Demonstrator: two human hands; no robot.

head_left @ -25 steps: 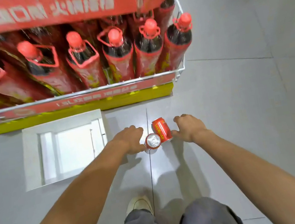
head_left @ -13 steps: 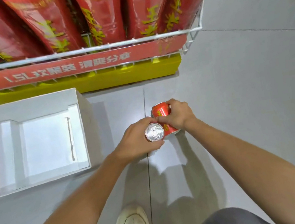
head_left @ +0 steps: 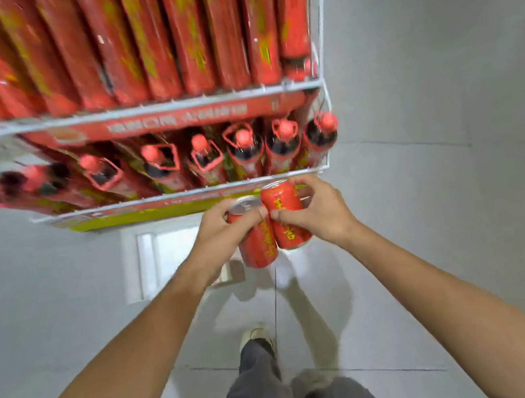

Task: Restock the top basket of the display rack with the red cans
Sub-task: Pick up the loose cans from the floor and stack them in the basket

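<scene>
The left hand (head_left: 221,228) grips one red can (head_left: 257,246) and the right hand (head_left: 317,212) grips a second red can (head_left: 284,216); both cans are upright, touching side by side, held in the air just in front of the display rack (head_left: 169,105), level with its lower basket of red-capped bottles (head_left: 246,149).

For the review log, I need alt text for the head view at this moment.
Two bare hands each hold one red can, the left hand on the left can and the right hand on the right can, side by side before a white wire display rack of red bottles, above a grey floor.
</scene>
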